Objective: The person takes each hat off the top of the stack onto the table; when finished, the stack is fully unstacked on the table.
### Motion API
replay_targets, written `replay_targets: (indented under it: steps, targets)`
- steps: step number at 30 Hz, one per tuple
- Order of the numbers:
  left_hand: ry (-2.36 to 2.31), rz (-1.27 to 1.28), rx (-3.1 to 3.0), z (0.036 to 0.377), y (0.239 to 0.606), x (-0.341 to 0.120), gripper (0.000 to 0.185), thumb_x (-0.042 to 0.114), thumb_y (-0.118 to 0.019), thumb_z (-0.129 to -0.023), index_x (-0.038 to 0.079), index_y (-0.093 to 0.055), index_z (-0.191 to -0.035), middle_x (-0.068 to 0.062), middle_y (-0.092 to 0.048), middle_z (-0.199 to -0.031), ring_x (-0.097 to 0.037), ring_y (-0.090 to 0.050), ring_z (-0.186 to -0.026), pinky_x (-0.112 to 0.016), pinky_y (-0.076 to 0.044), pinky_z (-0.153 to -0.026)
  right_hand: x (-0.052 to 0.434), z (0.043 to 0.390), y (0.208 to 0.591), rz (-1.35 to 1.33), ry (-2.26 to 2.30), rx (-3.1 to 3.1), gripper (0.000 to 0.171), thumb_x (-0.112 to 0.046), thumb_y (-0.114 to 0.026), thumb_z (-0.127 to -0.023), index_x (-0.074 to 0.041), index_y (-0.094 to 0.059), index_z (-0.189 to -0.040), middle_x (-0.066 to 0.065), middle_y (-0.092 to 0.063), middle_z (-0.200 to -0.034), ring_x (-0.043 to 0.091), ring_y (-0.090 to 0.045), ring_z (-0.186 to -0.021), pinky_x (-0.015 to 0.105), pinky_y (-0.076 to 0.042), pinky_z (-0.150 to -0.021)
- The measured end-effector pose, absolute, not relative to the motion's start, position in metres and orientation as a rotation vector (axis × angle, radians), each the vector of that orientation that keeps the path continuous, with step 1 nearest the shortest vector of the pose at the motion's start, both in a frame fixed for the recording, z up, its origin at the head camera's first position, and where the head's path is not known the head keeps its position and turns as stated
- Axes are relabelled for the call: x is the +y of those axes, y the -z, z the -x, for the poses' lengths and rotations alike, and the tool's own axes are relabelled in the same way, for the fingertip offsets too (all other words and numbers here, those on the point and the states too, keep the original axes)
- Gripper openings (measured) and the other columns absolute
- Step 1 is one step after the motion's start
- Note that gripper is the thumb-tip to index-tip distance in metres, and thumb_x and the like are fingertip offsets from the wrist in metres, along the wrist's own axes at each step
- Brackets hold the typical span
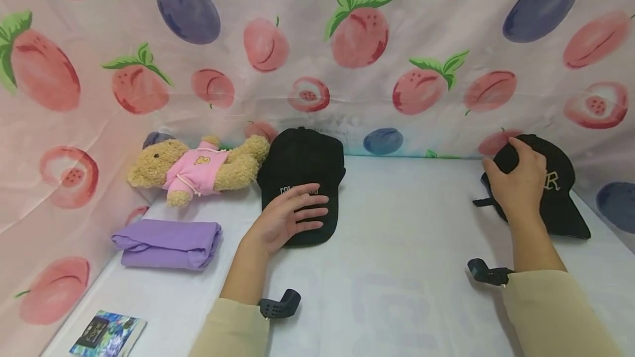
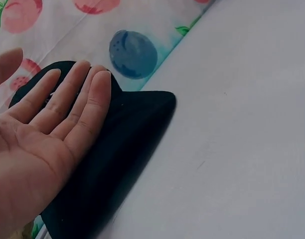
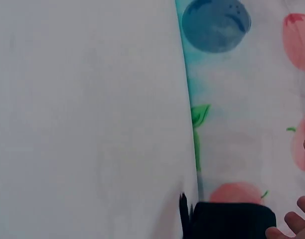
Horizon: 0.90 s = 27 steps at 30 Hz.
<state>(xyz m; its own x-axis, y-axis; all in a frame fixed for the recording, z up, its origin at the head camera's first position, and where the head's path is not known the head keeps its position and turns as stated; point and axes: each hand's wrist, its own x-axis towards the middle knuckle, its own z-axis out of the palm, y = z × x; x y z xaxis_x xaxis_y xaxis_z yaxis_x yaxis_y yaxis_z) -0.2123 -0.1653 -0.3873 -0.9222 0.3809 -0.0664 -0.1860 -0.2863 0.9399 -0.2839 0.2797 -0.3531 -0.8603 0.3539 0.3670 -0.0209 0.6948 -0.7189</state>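
L hand [image 1: 290, 216] fingers flat on cap [image 1: 302, 180], brim toward camera; R hand [image 1: 518, 183] gripping 2nd cap [image 1: 558, 191].

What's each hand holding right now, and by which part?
The left hand rests flat on the brim of the middle black fabric cap, not gripping. The right hand grips the crown of the right black cap.

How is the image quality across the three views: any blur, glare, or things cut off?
Head view: even, soft light, faint shadows, both caps sharp, left hand flat on the left cap. Left wrist view: the hand close and slightly soft. Right wrist view: mostly bare table, pale and washed out; the right cap and fingertips cropped at the edge.
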Motion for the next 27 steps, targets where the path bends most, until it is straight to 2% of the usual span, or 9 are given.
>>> replay_targets:
  steps: [6,13,21,27]
  targets:
    - [-2.255,-0.247,1.628,0.213,0.384,-0.171,0.049,0.020,-0.048,-0.109,0.005,-0.040,-0.156,-0.019,-0.057,-0.148,-0.026,-0.064,-0.126,-0.043,-0.055,-0.104,0.259,0.281,0.351,0.247,-1.126,-2.421,0.071,-0.028,-0.063,-0.101,-0.009,-0.032,-0.162,0.024,-0.031,-0.162,0.039,-0.030,-0.151,0.054,-0.025,-0.126]
    - [-2.277,-0.254,1.663,0.210,0.381,-0.179,0.048,0.021,-0.045,-0.110,0.005,-0.040,-0.155,-0.018,-0.058,-0.147,-0.031,-0.061,-0.131,-0.042,-0.056,-0.102,0.236,0.279,0.347,0.221,-1.180,-2.424,0.067,-0.028,-0.063,-0.101,-0.012,-0.036,-0.160,0.024,-0.040,-0.157,0.041,-0.039,-0.144,0.056,-0.033,-0.121]
    - [-2.359,-0.189,1.645,0.211,0.379,-0.187,0.044,0.022,-0.045,-0.111,0.004,-0.043,-0.151,-0.006,-0.070,-0.129,-0.024,-0.066,-0.122,-0.040,-0.057,-0.100,0.212,0.276,0.346,0.191,-1.284,-2.404,0.066,-0.031,-0.064,-0.101,-0.017,-0.038,-0.160,0.019,-0.043,-0.158,0.038,-0.043,-0.146,0.057,-0.040,-0.117]
    - [-2.426,-0.127,1.655,0.211,0.381,-0.193,0.040,0.023,-0.047,-0.111,0.008,-0.047,-0.147,-0.001,-0.073,-0.120,-0.020,-0.069,-0.116,-0.038,-0.057,-0.097,0.200,0.273,0.346,0.175,-1.335,-2.399,0.064,-0.031,-0.063,-0.101,-0.018,-0.039,-0.160,0.016,-0.045,-0.159,0.036,-0.045,-0.145,0.058,-0.042,-0.115]
